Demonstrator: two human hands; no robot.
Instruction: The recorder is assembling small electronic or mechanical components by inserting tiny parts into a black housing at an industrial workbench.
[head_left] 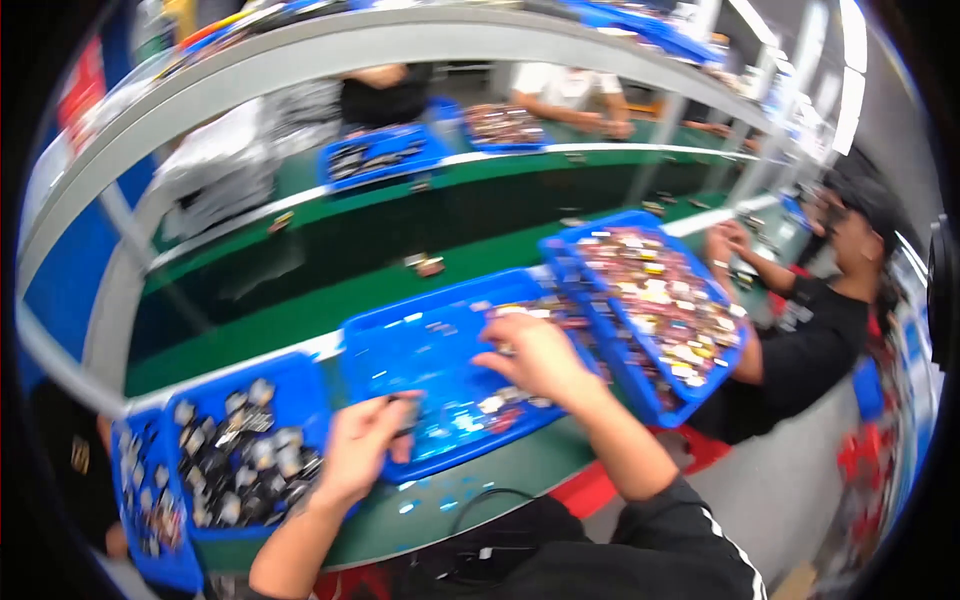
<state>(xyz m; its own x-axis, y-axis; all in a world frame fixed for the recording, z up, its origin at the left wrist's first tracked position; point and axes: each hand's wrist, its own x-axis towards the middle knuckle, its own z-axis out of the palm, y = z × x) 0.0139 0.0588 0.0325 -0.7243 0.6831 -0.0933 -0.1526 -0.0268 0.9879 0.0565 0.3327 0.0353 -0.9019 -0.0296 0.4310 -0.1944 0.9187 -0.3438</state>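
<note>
My left hand (365, 445) is closed over the near left edge of a blue tray (465, 455), pinching a small dark piece (405, 412) whose kind is blurred. Over the same tray's right half is my right hand (540, 355), its thumb and curved fingers apart. A small pale bit shows near those fingertips; I cannot tell whether the hand touches it. Small pinkish and shiny metallic parts (500, 408) lie in the tray below the right hand. More of them are heaped at its far right corner.
Right of it, stacked blue trays (655, 400) are heaped with shiny parts. To the left are a tray of black and clear pieces (235, 450) and a narrower tray (160, 580). Beyond runs a green conveyor belt (330, 310) with scattered parts. A co-worker (830, 300) sits at right.
</note>
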